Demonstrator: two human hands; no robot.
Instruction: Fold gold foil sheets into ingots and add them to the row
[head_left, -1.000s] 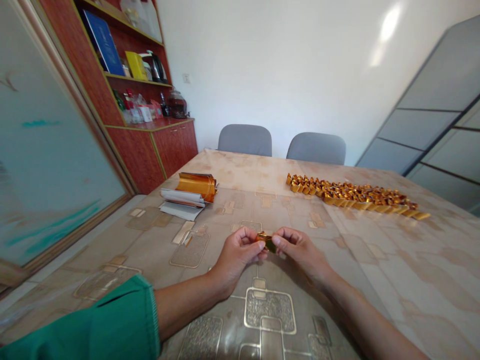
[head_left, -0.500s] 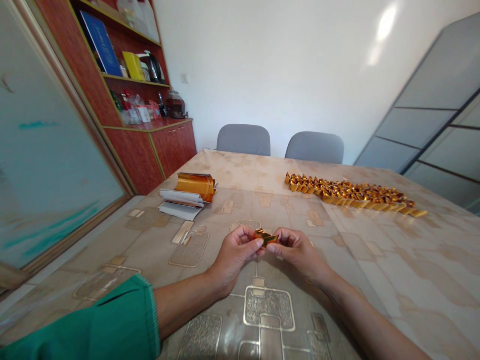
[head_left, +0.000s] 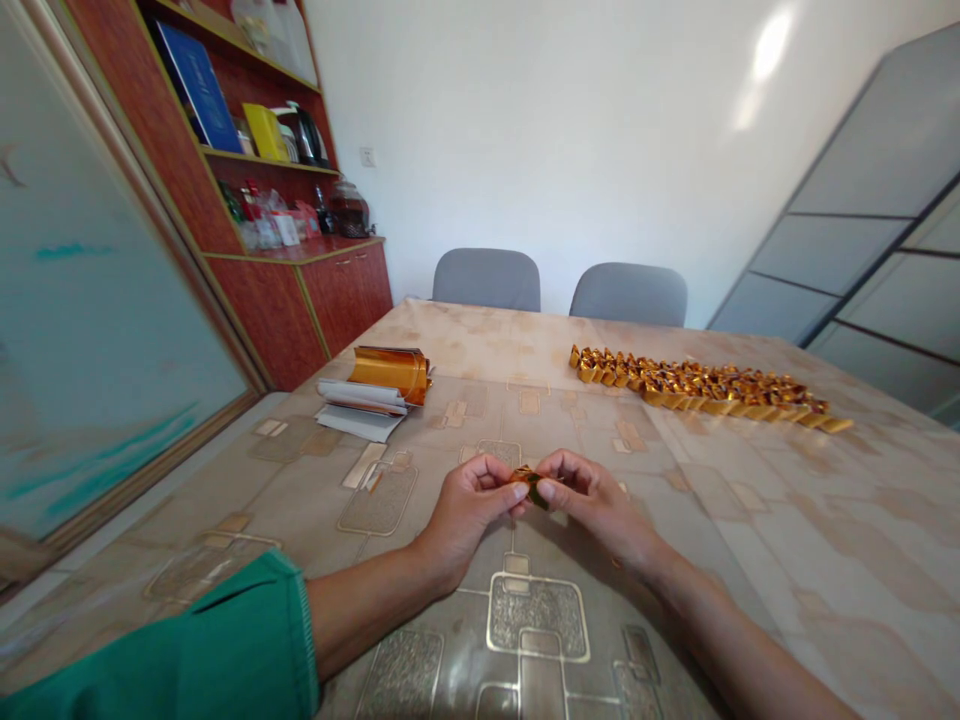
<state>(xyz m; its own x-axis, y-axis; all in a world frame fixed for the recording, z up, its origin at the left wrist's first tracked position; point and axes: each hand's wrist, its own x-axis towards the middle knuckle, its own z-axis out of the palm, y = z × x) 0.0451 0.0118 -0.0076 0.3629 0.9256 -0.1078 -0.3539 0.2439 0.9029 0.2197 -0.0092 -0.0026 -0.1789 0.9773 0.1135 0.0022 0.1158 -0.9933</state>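
A small folded piece of gold foil paper is pinched between my two hands, a little above the middle of the table. My left hand grips its left side with thumb and fingers. On its right side, my right hand presses it between thumb and fingertips. The fingers cover most of the foil. Farther off to the right, rows of folded gold foil pieces stand packed together. Curled sheets of gold foil paper lie at the left, beside white-backed sheets.
A patterned cloth covers the table. Two grey chairs stand along its far edge. At the left rear is a red-brown cabinet with bottles and a kettle on its shelves.
My right fingers have shifted slightly left on the foil, closer to my left fingers. Less of the foil shows, and it looks more compact. The stacks have stayed put.
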